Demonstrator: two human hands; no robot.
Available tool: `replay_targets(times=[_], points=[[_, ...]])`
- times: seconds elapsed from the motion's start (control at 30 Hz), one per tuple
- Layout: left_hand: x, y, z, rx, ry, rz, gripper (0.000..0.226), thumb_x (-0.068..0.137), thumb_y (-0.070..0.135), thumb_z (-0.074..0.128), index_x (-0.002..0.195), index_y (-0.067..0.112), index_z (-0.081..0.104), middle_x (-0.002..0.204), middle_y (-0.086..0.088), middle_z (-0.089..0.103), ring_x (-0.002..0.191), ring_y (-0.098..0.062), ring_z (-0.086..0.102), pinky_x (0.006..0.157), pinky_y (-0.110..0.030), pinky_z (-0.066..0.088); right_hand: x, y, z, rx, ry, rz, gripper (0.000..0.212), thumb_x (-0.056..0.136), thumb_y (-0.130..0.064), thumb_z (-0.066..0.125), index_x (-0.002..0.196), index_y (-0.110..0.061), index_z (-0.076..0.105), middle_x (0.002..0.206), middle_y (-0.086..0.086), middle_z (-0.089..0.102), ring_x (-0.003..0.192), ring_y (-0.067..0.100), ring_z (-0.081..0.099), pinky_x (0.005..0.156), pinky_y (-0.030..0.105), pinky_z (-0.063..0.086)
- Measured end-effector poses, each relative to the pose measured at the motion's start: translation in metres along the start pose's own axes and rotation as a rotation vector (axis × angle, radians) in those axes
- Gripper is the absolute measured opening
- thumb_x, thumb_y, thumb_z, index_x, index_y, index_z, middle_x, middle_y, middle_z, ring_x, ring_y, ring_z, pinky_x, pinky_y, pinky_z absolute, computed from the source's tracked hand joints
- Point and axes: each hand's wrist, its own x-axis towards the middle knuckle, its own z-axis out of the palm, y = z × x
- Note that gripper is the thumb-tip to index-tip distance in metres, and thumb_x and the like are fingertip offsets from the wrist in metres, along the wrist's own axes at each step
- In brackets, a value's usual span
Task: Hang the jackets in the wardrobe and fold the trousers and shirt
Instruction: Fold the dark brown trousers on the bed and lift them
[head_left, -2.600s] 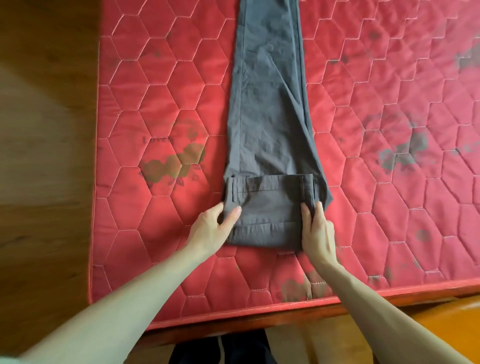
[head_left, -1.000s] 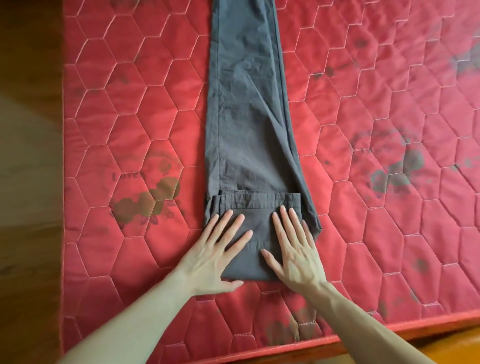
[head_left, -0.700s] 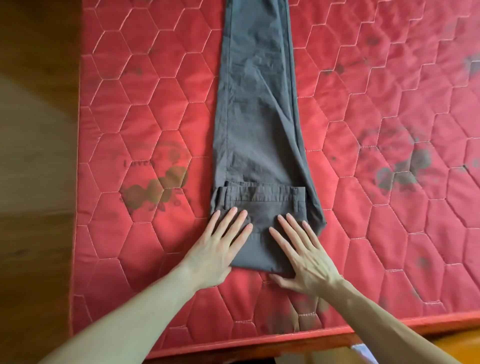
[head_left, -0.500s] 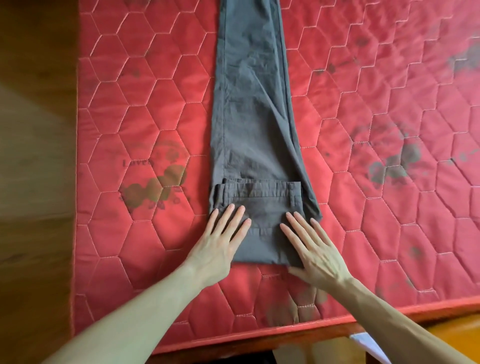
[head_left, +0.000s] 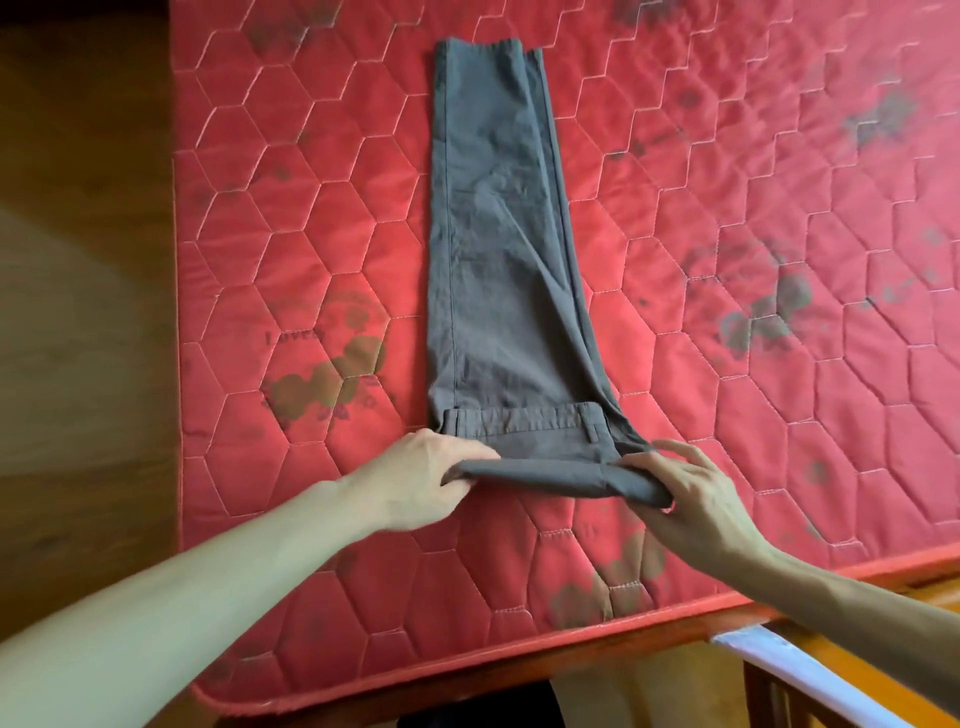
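Trousers: the grey trousers (head_left: 498, 249) lie flat and long on the red mattress (head_left: 779, 415). The waist end is near the person and already folded over once. The leg ends are far away at the top.

Feel: soft, thin cloth. It looks light and floppy, not slippery. It creases easily and will not break.

Fold: the near end is lifted a little off the mattress as a thick, doubled edge between the two hands. It looks ready to be rolled or folded up along the legs.

Left hand: the left hand (head_left: 423, 480) holds the left corner of the folded end. Its fingers are curled under the cloth and the thumb sits on top.

Right hand: the right hand (head_left: 691, 493) holds the right corner. The thumb and lower fingers pinch the cloth, and the top fingers are spread out and lifted.

Best place to hold: I think the two corners of the folded end are right. Holding both sides keeps the fold straight. Held in the middle, the sides would droop.

What could go wrong: the right side of the fold sticks out past the leg, so the next fold may come out crooked. Smoothing it with flat hands should help.

Surface: the mattress is padded with stitched six-sided shapes and has dark stains. It is soft, so cloth should stay put on it.

Room: a brown wooden floor (head_left: 78, 312) is on the left. A wooden bed frame (head_left: 571, 660) runs along the near edge. Something white (head_left: 800, 670) shows at the bottom right, but I cannot tell what.
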Motion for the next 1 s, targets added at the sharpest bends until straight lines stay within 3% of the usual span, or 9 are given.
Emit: replay_targets(times=[0.1,0.23,0.37,0.47,0.6,0.73,0.77,0.87,1.0], points=[[-0.009,0.0,-0.009,-0.144,0.147,-0.015,0.007,0.094,0.023,0.074,0.091,0.03,0.072,0.071,0.026,0.061,0.065,0.004,0.055,0.066,-0.011,0.039,-0.001,-0.01,-0.017,0.113,-0.037,0.16,0.025,0.086,-0.016,0.083,0.106,-0.024,0.071,0.085,-0.014,0.071,0.081,0.008,0.061,0.072,0.023,0.048],[-0.015,-0.005,-0.011,-0.356,0.218,-0.17,0.027,0.085,0.043,0.083,0.074,0.023,0.068,0.063,0.018,0.055,0.061,0.001,0.047,0.061,-0.023,0.038,0.005,-0.014,-0.03,0.211,-0.067,0.233,0.017,0.089,-0.02,0.081,0.098,-0.029,0.07,0.071,-0.01,0.069,0.062,0.017,0.066,0.061,0.04,0.055],[-0.016,-0.009,-0.012,-0.581,0.307,-0.3,0.03,0.081,0.049,0.086,0.086,0.02,0.078,0.083,0.02,0.069,0.08,0.002,0.061,0.077,-0.018,0.046,0.021,-0.02,-0.027,0.327,-0.061,0.304,0.01,0.097,-0.041,0.062,0.091,-0.045,0.055,0.077,-0.011,0.066,0.064,0.01,0.064,0.059,0.019,0.047],[-0.011,-0.009,-0.013,-0.775,0.402,-0.388,0.013,0.085,0.045,0.083,0.086,0.031,0.082,0.084,0.015,0.078,0.081,0.001,0.072,0.07,-0.01,0.047,0.038,-0.016,-0.012,0.329,-0.041,0.367,0.019,0.1,-0.054,0.049,0.098,-0.035,0.052,0.08,-0.008,0.066,0.07,0.01,0.066,0.063,0.028,0.047],[0.001,-0.013,-0.012,-0.83,0.479,-0.456,0.024,0.091,0.049,0.072,0.106,0.032,0.079,0.105,0.016,0.079,0.102,0.002,0.071,0.09,-0.027,0.05,0.067,-0.005,0.012,0.33,0.049,0.481,0.031,0.099,-0.058,0.043,0.103,-0.03,0.053,0.075,-0.007,0.07,0.073,0.007,0.066,0.061,0.027,0.045],[0.017,-0.017,-0.012,-0.844,0.404,-0.5,0.025,0.083,0.046,0.064,0.107,0.046,0.066,0.107,0.009,0.074,0.107,-0.017,0.066,0.104,-0.05,0.049,0.094,0.017,0.032,0.349,0.093,0.602,0.019,0.104,-0.049,0.051,0.104,-0.031,0.058,0.088,-0.03,0.068,0.08,-0.017,0.061,0.065,0.01,0.042],[0.022,-0.018,-0.011,-0.838,0.373,-0.512,0.031,0.082,0.042,0.064,0.113,0.044,0.062,0.108,0.003,0.073,0.108,-0.022,0.065,0.104,-0.049,0.048,0.099,0.024,0.037,0.351,0.1,0.625,0.018,0.105,-0.046,0.053,0.102,-0.029,0.059,0.085,-0.028,0.068,0.081,-0.016,0.06,0.065,0.014,0.04],[0.038,-0.021,-0.007,-0.784,0.331,-0.507,0.055,0.088,0.018,0.065,0.136,0.039,0.05,0.126,0.011,0.069,0.121,-0.007,0.061,0.109,-0.035,0.044,0.112,0.038,0.048,0.348,0.092,0.652,0.022,0.104,-0.043,0.056,0.095,-0.023,0.057,0.079,-0.012,0.066,0.076,-0.001,0.061,0.069,0.036,0.042],[0.052,-0.03,0.0,-0.698,0.425,-0.547,0.065,0.092,-0.003,0.057,0.147,0.028,0.044,0.131,-0.001,0.064,0.119,-0.024,0.063,0.108,-0.044,0.049,0.124,0.047,0.054,0.304,0.016,0.666,0.022,0.104,-0.045,0.053,0.099,-0.024,0.056,0.085,-0.005,0.067,0.091,0.027,0.065,0.08,0.046,0.051]])
